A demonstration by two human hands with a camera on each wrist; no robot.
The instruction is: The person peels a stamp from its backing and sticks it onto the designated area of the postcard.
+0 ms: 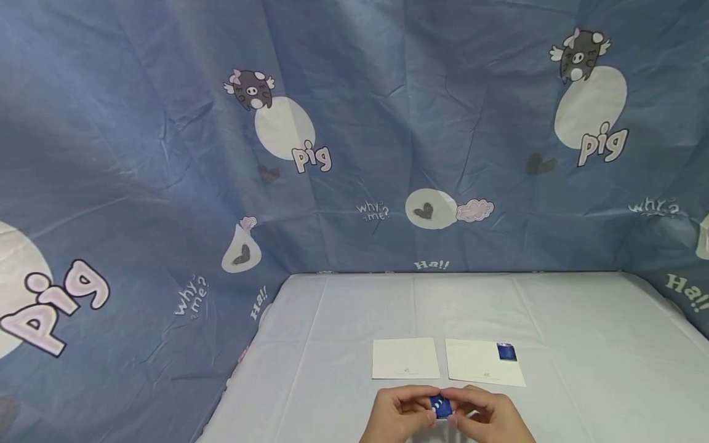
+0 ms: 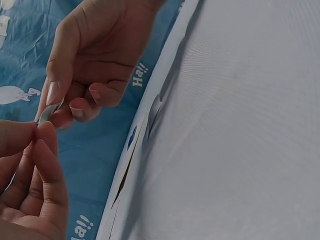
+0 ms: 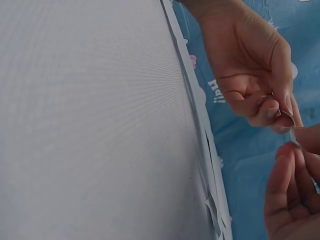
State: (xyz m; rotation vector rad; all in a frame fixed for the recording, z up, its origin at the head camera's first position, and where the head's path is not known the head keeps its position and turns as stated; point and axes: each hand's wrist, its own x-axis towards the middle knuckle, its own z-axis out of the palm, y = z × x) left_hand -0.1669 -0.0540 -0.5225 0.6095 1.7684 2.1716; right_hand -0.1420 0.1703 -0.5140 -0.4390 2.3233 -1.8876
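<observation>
Near the front of the table, both hands hold one small blue sticker [image 1: 441, 407] with pale crescent marks, upright between them. My left hand [image 1: 396, 416] pinches its left side with thumb and fingers. On the right side, my right hand [image 1: 488, 416] pinches it the same way. Both wrist views show the sticker edge-on, slightly curved, its pale back [image 2: 46, 112] visible between the fingertips. Beyond the hands lie two white cards [image 1: 405, 357] side by side. A similar dark blue square [image 1: 506, 352] sits at the upper right corner of the right card [image 1: 473, 363].
A white cloth [image 1: 343, 307] covers the table, with a few fold lines. Blue printed fabric [image 1: 354, 154] with pig drawings hangs behind and at the sides. The cards lie just past the fingertips.
</observation>
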